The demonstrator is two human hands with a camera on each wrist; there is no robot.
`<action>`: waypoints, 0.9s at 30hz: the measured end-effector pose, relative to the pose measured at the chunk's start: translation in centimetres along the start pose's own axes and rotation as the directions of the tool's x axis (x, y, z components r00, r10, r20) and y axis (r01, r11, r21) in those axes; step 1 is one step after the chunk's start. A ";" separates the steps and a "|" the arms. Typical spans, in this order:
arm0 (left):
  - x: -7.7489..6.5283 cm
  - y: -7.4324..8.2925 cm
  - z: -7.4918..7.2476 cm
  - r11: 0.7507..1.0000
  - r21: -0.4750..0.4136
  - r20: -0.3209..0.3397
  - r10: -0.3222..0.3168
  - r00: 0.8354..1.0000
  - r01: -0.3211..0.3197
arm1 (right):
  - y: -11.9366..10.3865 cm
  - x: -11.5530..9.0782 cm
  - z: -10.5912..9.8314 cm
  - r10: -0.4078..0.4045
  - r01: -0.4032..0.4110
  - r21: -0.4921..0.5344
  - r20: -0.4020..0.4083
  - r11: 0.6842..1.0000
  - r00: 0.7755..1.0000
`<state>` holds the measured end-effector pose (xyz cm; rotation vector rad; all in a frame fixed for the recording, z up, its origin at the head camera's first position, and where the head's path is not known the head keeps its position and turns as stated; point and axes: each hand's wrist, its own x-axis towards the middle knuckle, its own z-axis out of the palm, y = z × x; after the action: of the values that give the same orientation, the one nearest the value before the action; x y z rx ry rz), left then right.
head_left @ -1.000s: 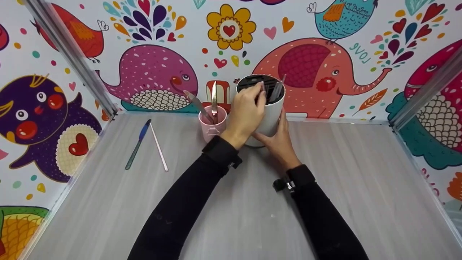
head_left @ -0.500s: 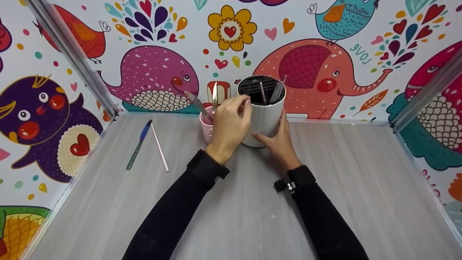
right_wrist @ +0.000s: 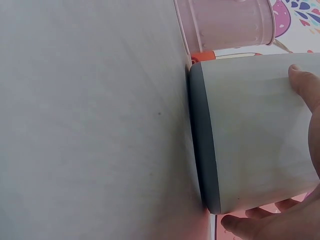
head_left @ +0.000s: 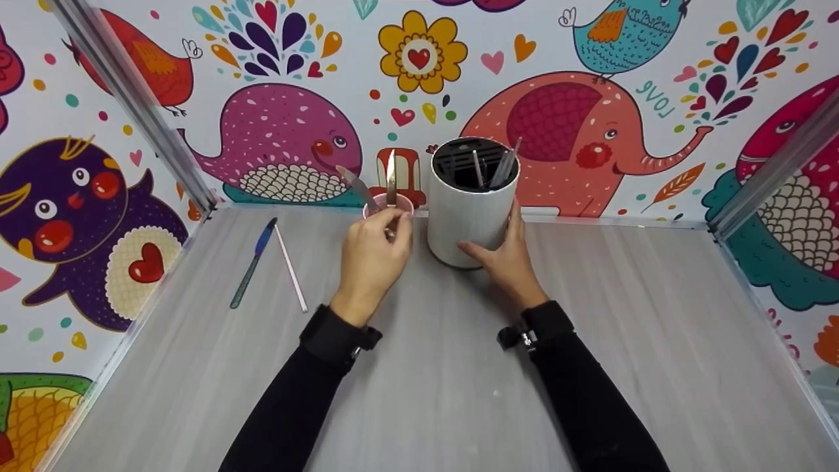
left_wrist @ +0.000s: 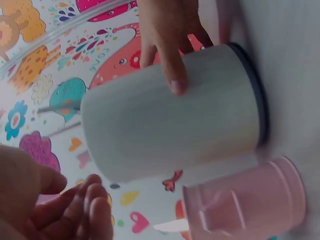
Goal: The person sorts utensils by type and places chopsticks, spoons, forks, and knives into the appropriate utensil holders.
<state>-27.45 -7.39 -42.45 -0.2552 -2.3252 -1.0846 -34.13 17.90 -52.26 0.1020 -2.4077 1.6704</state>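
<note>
My right hand (head_left: 510, 265) grips the lower side of a white round knife block (head_left: 467, 219) with a black slotted insert. A thin pinkish stick (head_left: 477, 167) and clear-grey strips (head_left: 505, 165) stand in its top. Left of it is a pink bucket-shaped cup (left_wrist: 245, 205), holding two upright blade-like pieces, one shiny (head_left: 391, 177) and one grey (head_left: 356, 183). In the head view my left hand (head_left: 373, 262) partly covers that cup. Its fingers are loosely bent, and the left wrist view shows nothing between thumb and fingers.
On the grey table (head_left: 419, 393) at left lie a slim tool (head_left: 252, 265), blue at one end and dark green at the other, and a thin pale-pink stick (head_left: 291, 267). Walls with cartoon animals (head_left: 288, 137) stand behind and at both sides.
My left hand has drawn away from the block's top, down and left to before the pink cup. The pinkish stick now stands free in the block. My right hand stays put.
</note>
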 end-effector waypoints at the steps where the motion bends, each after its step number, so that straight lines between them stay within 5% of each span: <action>1: -0.1 -0.6 -0.3 0.999 0.015 0.003 -0.028 1.000 0.028 | 0.0 0.0 0.0 0.005 -0.005 0.003 0.002 1.000 1.000; 9: -0.6 -6.0 -2.6 0.954 0.196 0.013 -0.235 0.972 0.228 | 0.1 -0.1 -0.1 0.029 -0.030 0.012 0.011 0.999 1.000; 18: -1.9 -12.6 -4.3 0.843 0.355 0.034 -0.443 0.896 0.404 | 0.2 -0.1 -0.1 0.018 -0.019 0.013 0.017 1.000 1.000; 27: -2.6 -14.9 -5.1 0.790 0.404 0.017 -0.510 0.860 0.461 | -0.1 -0.2 -0.2 0.045 -0.045 -0.004 0.029 0.999 0.999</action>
<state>-29.05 -20.85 -50.92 0.4734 -2.7404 -0.8064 -33.92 18.09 -52.16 0.0727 -2.4509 1.6952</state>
